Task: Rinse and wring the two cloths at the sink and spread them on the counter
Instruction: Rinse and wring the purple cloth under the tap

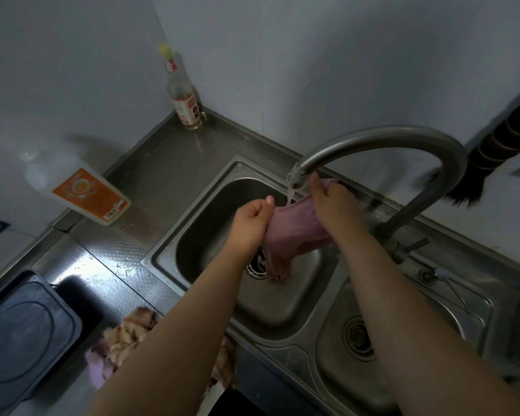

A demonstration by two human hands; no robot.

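Pink wet cloth (pixel 294 226): stretched between both hands under the running curved steel tap (pixel 373 142), above the left basin of the steel double sink (pixel 192 223). Left hand (pixel 252 219): grip clenched on the cloth's left end. Right hand (pixel 332 202): grip clenched on its right end. Second crumpled pink-and-beige cloth (pixel 126 334): on the steel bench (pixel 117 244), near front edge, partly hidden by the left forearm

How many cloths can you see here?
2. A wet pink cloth is gripped by both hands under the running tap; a crumpled pink-and-beige cloth lies on the steel counter, partly hidden by the left arm.
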